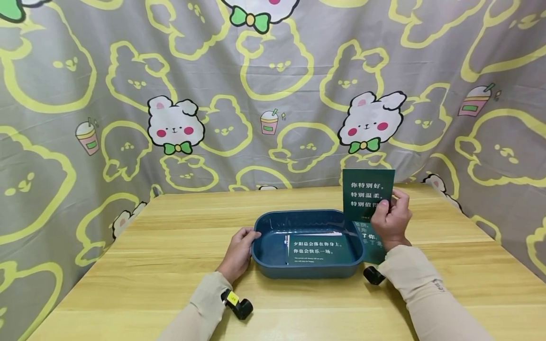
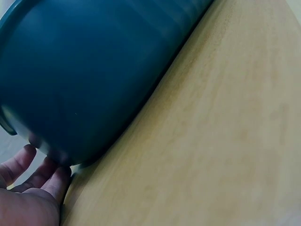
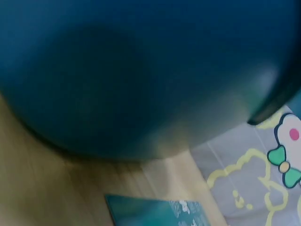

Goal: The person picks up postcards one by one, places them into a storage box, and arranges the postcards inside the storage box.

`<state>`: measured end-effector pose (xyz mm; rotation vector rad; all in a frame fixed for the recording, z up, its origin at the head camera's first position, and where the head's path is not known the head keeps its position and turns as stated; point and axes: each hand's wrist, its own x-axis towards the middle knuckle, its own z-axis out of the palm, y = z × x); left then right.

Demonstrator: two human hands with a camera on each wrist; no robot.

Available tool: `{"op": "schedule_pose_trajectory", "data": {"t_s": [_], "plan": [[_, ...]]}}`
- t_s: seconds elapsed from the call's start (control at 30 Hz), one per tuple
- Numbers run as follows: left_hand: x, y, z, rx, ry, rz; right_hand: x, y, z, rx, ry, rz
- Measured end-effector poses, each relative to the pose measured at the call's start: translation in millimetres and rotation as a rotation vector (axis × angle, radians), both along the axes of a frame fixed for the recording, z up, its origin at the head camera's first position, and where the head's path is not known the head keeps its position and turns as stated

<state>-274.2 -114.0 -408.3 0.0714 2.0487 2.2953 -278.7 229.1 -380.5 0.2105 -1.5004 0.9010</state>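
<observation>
A dark blue oval-ended basin [image 1: 307, 272] stands on the wooden table. My left hand [image 1: 237, 253] grips its left end, thumb at the rim and fingers against the outer wall; the left wrist view shows the fingertips [image 2: 57, 181] touching that wall. Inside the basin lies a dark green card [image 1: 315, 250] with white Chinese text, on top of other cards whose edges show. Above the basin's right end, my right hand [image 1: 391, 218] pinches another green card [image 1: 368, 189] held upright, its text facing me. The right wrist view does not show the right hand.
More green printed card [image 1: 373, 248] lies on the table right of the basin, partly hidden by it and my right hand. The wooden table [image 1: 179, 255] extends to both sides. A grey curtain [image 1: 222, 94] with cartoon figures hangs behind it.
</observation>
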Motion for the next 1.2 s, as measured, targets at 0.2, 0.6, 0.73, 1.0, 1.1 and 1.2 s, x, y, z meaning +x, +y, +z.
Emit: {"op": "schedule_pose_trajectory", "data": {"t_s": [0.2, 0.6, 0.73, 1.0, 1.1, 1.2], "plan": [[-0.7, 0.6, -0.5, 0.001, 0.004, 0.004, 2.9, -11.0, 7.8, 0.114, 0.019, 0.026], [0.5, -1.7, -0.7, -0.005, 0.008, -0.012, 4.2, -27.1, 13.3, 0.336, -0.092, 0.23], [0.6, -1.1, 0.0, -0.01, 0.008, -0.004, 3.8, -31.1, 12.7, 0.405, -0.147, 0.282], [0.3, 1.3, 0.6, 0.003, 0.006, 0.0, 7.2, -36.2, 12.2, 0.472, -0.371, 0.362], [0.2, 1.4, 0.7, 0.003, 0.004, 0.004, 7.5, -36.9, 14.5, 0.515, -0.476, 0.378], [-0.2, 1.1, 0.7, 0.005, 0.001, 0.006, 7.4, -37.6, 17.9, 0.559, -0.56, 0.404]]}}
